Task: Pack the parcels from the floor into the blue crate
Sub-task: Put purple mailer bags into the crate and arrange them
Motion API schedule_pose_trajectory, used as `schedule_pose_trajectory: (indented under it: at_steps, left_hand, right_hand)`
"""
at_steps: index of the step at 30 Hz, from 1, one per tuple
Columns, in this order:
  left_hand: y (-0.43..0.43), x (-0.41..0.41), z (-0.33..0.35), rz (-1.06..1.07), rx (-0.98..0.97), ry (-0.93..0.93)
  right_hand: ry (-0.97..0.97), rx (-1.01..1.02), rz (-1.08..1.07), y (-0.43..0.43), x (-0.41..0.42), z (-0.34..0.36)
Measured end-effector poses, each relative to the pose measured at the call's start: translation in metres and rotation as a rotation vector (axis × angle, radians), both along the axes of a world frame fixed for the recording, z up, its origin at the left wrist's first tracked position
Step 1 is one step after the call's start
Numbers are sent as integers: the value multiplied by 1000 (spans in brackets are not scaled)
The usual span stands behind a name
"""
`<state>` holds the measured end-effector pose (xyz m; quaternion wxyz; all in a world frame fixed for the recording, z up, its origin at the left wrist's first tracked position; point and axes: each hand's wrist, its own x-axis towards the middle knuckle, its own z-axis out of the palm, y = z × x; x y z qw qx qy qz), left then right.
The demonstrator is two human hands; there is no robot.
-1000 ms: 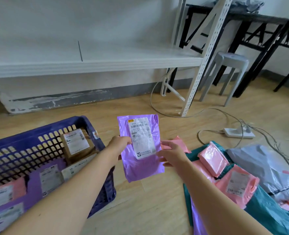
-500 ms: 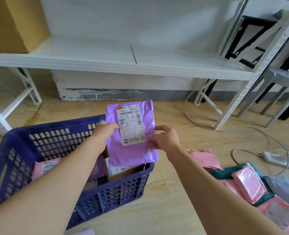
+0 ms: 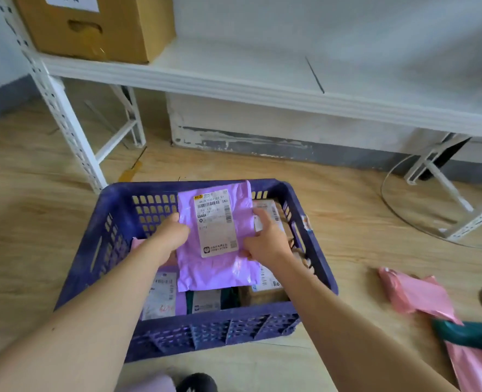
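Note:
A purple parcel (image 3: 220,267) with a white shipping label hangs over the middle of the blue crate (image 3: 211,332), label up. My left hand (image 3: 167,239) grips its left edge and my right hand (image 3: 265,241) grips its right edge. Inside the crate lie several parcels: a purple one (image 3: 160,295) at the front left, a teal one (image 3: 205,301) in the middle and brown boxes (image 3: 265,295) on the right. More pink parcels (image 3: 415,295) and a teal one (image 3: 466,332) lie on the wooden floor to the right.
A white metal shelf (image 3: 234,80) runs behind the crate, with a cardboard box (image 3: 92,26) on its left end. Its white legs (image 3: 72,134) stand close to the crate's far left corner. A cable (image 3: 395,210) loops on the floor at the right.
Both hands have carried the purple parcel leftward from the pile to above the crate and lowered it. My view has turned left, so the crate now sits in the centre.

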<state>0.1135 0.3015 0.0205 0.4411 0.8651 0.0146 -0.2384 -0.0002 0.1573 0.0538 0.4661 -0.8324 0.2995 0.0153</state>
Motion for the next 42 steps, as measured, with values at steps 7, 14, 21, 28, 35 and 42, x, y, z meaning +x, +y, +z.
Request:
schedule_pose_trajectory:
  at_steps: [7,14,21,28,35,42]
  left_hand:
    - [25,15,-56,-91,199,115]
    - [26,19,-117,-221,240,139]
    - [28,17,-152,-353,399,269]
    - [23,4,-156,-678,663,283]
    - [19,8,-152,-841,782,492]
    - [16,0,-148,-986,745,661]
  right_hand:
    - [263,-235,295,27,35,-36]
    - [553,-367,434,33,62,-86]
    - [765,-459,637,41,75,-130]
    - [893,-499,862,42,77,-149]
    - [1063,-314,1187,48,72,-174]
    - [1170,-270,1220,51,66,-181]
